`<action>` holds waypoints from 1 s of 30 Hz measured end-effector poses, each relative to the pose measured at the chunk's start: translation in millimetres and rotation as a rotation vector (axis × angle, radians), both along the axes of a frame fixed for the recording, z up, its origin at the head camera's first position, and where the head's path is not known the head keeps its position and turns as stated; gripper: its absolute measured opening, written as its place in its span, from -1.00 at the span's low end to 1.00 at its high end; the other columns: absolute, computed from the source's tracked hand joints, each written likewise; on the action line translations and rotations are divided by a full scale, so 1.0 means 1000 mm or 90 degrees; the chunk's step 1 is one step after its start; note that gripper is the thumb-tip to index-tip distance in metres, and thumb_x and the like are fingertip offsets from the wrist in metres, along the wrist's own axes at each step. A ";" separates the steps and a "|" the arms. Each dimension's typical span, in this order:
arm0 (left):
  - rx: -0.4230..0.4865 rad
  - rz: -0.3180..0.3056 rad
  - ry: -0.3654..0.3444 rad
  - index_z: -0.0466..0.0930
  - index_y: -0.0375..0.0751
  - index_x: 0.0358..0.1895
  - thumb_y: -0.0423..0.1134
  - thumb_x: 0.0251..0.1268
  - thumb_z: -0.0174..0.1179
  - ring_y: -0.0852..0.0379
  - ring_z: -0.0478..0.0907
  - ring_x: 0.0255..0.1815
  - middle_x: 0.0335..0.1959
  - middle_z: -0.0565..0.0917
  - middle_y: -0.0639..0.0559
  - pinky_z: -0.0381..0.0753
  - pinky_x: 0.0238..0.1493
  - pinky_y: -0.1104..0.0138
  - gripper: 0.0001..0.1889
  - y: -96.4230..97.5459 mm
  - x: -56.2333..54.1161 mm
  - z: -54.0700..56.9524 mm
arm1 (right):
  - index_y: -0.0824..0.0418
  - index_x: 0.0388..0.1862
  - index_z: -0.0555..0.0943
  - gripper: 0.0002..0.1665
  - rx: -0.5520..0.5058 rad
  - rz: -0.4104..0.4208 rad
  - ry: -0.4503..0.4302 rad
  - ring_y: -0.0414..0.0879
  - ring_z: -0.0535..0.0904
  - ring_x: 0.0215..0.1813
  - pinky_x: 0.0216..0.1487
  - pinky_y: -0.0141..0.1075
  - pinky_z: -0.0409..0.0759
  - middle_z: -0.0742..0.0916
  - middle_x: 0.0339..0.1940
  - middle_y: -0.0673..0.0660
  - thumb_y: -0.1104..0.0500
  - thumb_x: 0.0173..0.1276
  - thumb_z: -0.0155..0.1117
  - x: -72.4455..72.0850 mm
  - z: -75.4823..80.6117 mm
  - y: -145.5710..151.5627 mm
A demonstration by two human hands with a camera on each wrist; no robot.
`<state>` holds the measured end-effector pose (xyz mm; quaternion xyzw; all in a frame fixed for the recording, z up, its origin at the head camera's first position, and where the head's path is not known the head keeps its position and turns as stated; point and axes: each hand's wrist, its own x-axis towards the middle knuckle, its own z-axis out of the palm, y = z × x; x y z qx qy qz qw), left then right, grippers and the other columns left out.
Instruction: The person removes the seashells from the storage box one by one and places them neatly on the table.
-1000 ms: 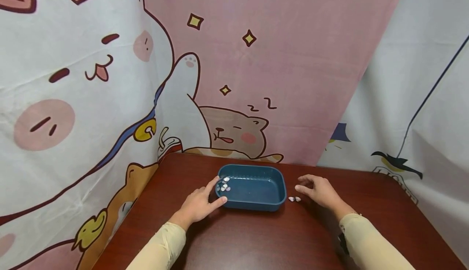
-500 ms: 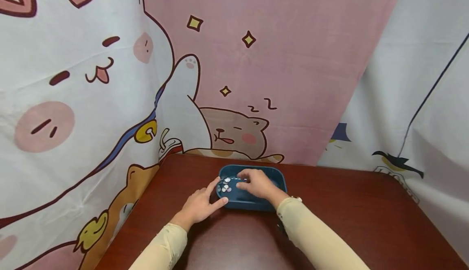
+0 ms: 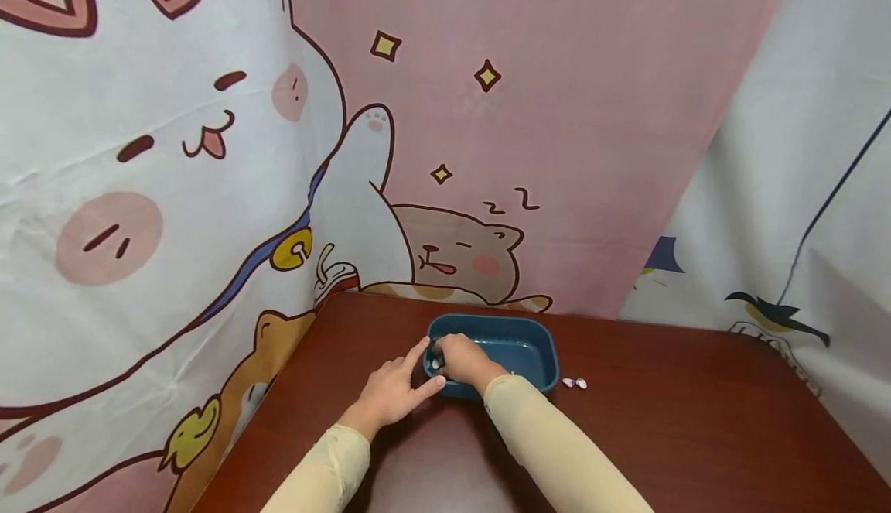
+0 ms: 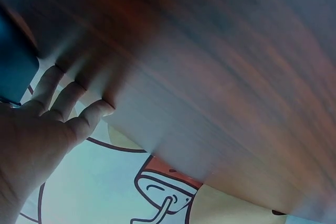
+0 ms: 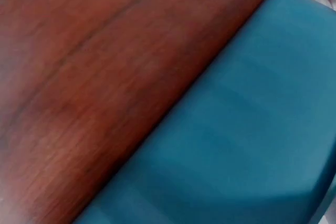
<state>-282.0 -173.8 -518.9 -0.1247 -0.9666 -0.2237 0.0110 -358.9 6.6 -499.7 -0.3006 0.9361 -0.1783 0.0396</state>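
A dark teal plastic basin (image 3: pixel 518 347) stands on the brown table. My left hand (image 3: pixel 393 391) has its thumb and index finger spread at the left end of the basin's rim; in the left wrist view its other fingers (image 4: pixel 67 98) extend outside the wall. My right hand (image 3: pixel 465 360) reaches down into the basin's left end, where a small whitish shell (image 3: pixel 436 364) shows between the two hands. Its fingertips are hidden, and I cannot tell whether they pinch a shell. Two small white-and-purple shells (image 3: pixel 575 383) lie on the table right of the basin.
The wooden table (image 3: pixel 668 412) extends to both sides of the basin. Behind it hangs a pink and white cartoon cloth (image 3: pixel 557 149). In the right wrist view the basin's outer wall (image 5: pixel 231 119) fills much of the frame.
My right hand has moved left from beside the two shells on the table into the basin, down to its left end. The left hand stays at the rim. The head view has shifted slightly.
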 end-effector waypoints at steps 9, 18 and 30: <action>0.001 0.007 -0.006 0.04 0.21 0.76 0.58 0.46 -0.08 -0.28 0.62 0.29 0.36 0.65 -0.27 0.56 0.28 -0.27 -0.06 -0.001 0.001 0.000 | 0.07 -0.31 0.88 -0.92 -0.031 0.005 0.034 -0.20 0.72 -0.26 -0.15 -0.25 0.76 0.85 -0.32 -0.05 0.26 0.32 0.58 -0.002 -0.006 0.009; 0.004 0.016 -0.012 0.05 0.23 0.75 0.61 0.43 -0.08 -0.26 0.62 0.28 0.38 0.64 -0.26 0.55 0.30 -0.28 -0.04 -0.002 0.001 0.001 | 0.16 -0.25 0.83 -0.91 -0.047 0.001 0.066 -0.13 0.74 -0.23 -0.07 -0.13 0.77 0.85 -0.28 0.05 0.34 0.34 0.51 0.000 -0.002 0.023; 0.007 0.014 -0.015 0.05 0.24 0.75 0.62 0.42 -0.10 -0.25 0.62 0.27 0.36 0.66 -0.25 0.55 0.27 -0.30 -0.03 -0.002 0.002 0.000 | 0.14 -0.30 0.78 -0.87 -0.100 0.008 0.045 -0.21 0.65 -0.30 -0.16 -0.20 0.72 0.83 -0.33 0.02 0.36 0.30 0.51 0.000 -0.005 0.033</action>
